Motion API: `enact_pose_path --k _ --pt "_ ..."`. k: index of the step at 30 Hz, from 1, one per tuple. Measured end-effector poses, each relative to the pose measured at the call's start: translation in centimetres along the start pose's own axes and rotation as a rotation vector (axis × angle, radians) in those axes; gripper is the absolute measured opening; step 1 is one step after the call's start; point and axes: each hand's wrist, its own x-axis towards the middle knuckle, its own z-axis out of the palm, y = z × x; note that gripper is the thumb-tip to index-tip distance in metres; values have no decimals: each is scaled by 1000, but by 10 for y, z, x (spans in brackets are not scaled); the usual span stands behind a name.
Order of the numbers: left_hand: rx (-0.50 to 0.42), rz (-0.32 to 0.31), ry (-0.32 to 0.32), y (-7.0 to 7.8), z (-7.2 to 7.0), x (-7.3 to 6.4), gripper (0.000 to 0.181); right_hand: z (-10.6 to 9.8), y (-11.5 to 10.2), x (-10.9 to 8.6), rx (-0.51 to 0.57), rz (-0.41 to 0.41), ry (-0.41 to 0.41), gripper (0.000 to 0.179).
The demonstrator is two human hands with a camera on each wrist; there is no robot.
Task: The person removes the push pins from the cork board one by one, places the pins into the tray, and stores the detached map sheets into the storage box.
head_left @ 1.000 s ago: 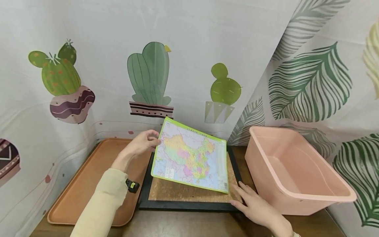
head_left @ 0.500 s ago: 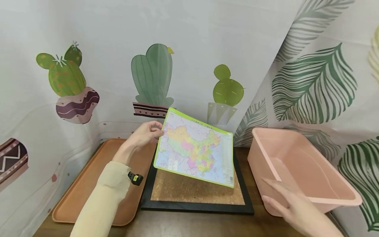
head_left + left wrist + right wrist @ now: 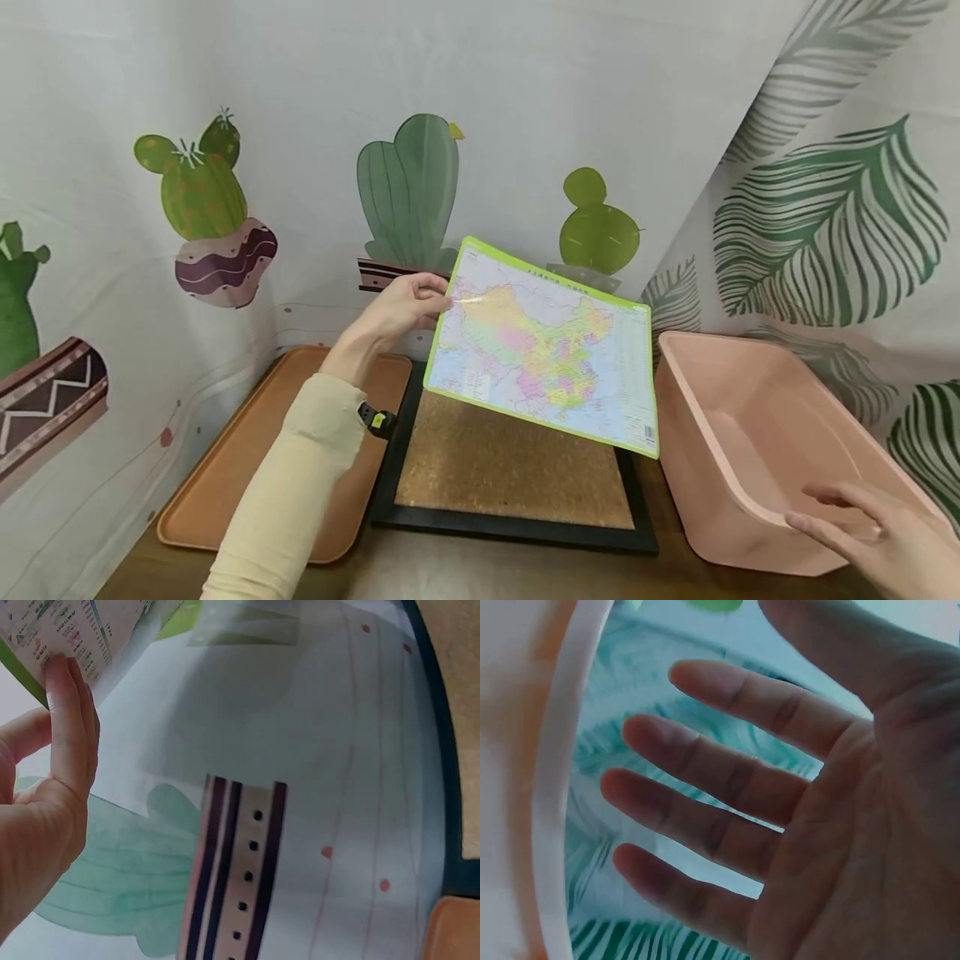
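Observation:
My left hand (image 3: 397,308) pinches the left edge of a thin map sheet (image 3: 547,350) with a bright green border. The sheet is tilted up above a cork board (image 3: 510,467) with a black frame, covering its back part in the head view. Seen from the left wrist, the thumb and fingers of the left hand (image 3: 60,765) meet at the edge of the map sheet (image 3: 60,634). At the far right, my right hand (image 3: 888,533) is over the front rim of a pink bin (image 3: 697,483), fingers spread. Its palm holds nothing in the right wrist view.
An orange-brown tray (image 3: 277,450) lies left of the cork board, partly behind the left arm. All of this stands on a dark wooden table (image 3: 450,567). A white curtain (image 3: 510,100) printed with cacti and leaves hangs close behind.
The left hand has lifted the map sheet up and to the right, baring more cork. My right hand has left the board's right corner and moved right to the pink bin.

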Motion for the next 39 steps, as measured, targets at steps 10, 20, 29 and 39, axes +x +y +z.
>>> enact_pose_path --k 10,20,29,39 --pt "-84 12 -9 17 20 16 23 9 38 -4 139 13 214 31" --pt "-107 -6 -24 25 52 32 24 8 46 -4 173 31 169 24" --pt "-180 -51 -41 22 90 51 22 8 54 -5 173 35 168 27" --pt "-250 -95 -48 16 130 64 17 9 52 -5 146 -4 188 24"
